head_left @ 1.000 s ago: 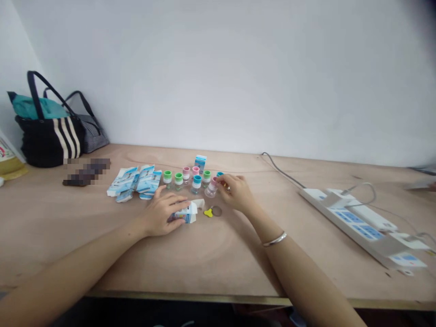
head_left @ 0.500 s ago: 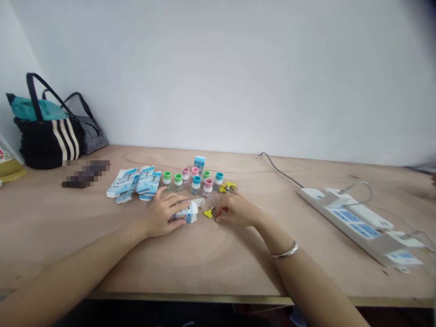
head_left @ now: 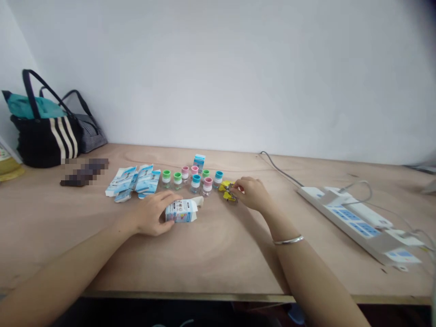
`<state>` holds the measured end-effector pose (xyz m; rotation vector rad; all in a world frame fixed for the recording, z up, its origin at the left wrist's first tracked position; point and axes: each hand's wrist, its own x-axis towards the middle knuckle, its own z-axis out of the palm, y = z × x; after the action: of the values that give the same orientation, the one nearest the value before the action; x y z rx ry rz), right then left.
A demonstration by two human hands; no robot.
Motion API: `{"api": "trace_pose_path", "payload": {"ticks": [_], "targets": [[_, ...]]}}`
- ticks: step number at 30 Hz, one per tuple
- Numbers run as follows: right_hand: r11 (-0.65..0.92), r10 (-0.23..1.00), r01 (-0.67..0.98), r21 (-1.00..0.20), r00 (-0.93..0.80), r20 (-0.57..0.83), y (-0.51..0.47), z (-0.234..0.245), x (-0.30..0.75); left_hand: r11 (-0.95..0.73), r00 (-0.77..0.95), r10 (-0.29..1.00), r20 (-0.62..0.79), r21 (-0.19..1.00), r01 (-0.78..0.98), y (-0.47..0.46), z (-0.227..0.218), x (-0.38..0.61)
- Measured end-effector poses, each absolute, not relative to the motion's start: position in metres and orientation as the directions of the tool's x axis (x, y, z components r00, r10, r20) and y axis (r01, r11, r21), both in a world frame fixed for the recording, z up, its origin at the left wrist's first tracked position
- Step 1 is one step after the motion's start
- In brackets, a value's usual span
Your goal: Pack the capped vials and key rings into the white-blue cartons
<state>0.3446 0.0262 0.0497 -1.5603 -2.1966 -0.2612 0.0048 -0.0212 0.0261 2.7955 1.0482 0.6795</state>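
Observation:
My left hand rests on the wooden table, fingers curled round the end of a small white and blue carton lying on its side with its flap open. My right hand is pinched on a yellow key-ring piece beside another yellow piece. Behind them stand several small clear vials with green, pink and blue caps. An upright small blue carton stands behind the vials.
Flattened blue and white cartons lie left of the vials. A dark blurred object and two handbags sit at the far left. A white power strip with cables lies to the right.
My right hand set a pink-capped vial among the others, picked the yellow key-ring piece up from beside the carton and carried it to the other yellow piece. My left hand shifted the carton slightly.

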Motion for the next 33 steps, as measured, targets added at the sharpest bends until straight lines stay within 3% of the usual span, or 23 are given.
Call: {"api": "trace_pose_path", "payload": {"ticks": [3,8,12,15,18,23,25,29,33], "targets": [[0.349,0.848,0.923,-0.164,-0.236,0.474,0.029,0.047,0.346,-0.759,0.658,0.646,0.387,0.231,0.609,-0.021,0.027,0.004],[0.541,0.702,0.756,-0.37,-0.163,0.694,0.013,0.053,0.326,-0.78,0.638,0.614,0.465,0.229,0.583,-0.015,0.017,0.008],[0.778,0.587,0.569,-0.266,-0.51,0.628,-0.008,0.048,0.287,-0.831,0.641,0.523,0.562,0.171,0.529,-0.009,0.004,0.014],[0.824,0.552,0.523,-0.218,-0.654,0.517,-0.017,0.037,0.263,-0.877,0.665,0.451,0.595,0.159,0.453,-0.009,0.0,0.018],[0.805,0.581,0.557,-0.205,-0.669,0.463,-0.019,0.027,0.254,-0.868,0.634,0.49,0.599,0.269,0.417,-0.013,0.003,0.02],[0.806,0.567,0.576,-0.138,-0.684,0.459,-0.02,0.022,0.255,-0.619,0.378,0.784,0.493,0.674,0.404,-0.014,-0.002,0.025],[0.807,0.564,0.578,-0.119,-0.697,0.443,-0.021,0.022,0.255,-0.543,0.37,0.829,0.419,0.763,0.352,-0.013,-0.007,0.028],[0.798,0.575,0.594,-0.104,-0.697,0.428,-0.022,0.022,0.253,-0.514,0.415,0.829,0.376,0.804,0.299,-0.013,-0.011,0.031],[0.792,0.582,0.602,-0.101,-0.693,0.427,-0.023,0.022,0.254,-0.571,0.437,0.797,0.416,0.754,0.324,-0.013,-0.01,0.028]]}}
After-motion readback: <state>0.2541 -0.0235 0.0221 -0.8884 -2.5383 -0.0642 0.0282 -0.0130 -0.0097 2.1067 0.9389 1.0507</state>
